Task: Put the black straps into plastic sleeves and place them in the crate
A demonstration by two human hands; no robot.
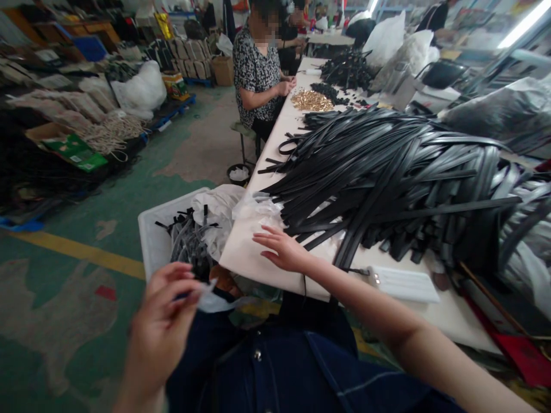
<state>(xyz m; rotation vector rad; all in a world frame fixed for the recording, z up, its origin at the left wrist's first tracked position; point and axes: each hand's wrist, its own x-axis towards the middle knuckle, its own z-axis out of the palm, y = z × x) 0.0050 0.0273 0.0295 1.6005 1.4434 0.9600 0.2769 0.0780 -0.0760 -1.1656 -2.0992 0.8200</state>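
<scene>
My left hand [166,321] is raised at the lower left, its fingers pinched on a thin piece of translucent plastic [213,299] that hangs over my lap. Over the near corner of the white table [249,252], my right hand [282,248] reaches with its fingers spread and nothing in them. Crumpled clear plastic [258,211] lies just beyond its fingertips. To its right a big heap of flat black straps [379,172] covers much of the table, some strap ends close to my right wrist.
A white bin [152,241] with dark straps and pale plastic stands left of the table. A white power strip [404,284] lies near the front edge. Farther up are a gold pile [312,101] and a seated person [258,74]. A small bucket [238,174] stands on the floor.
</scene>
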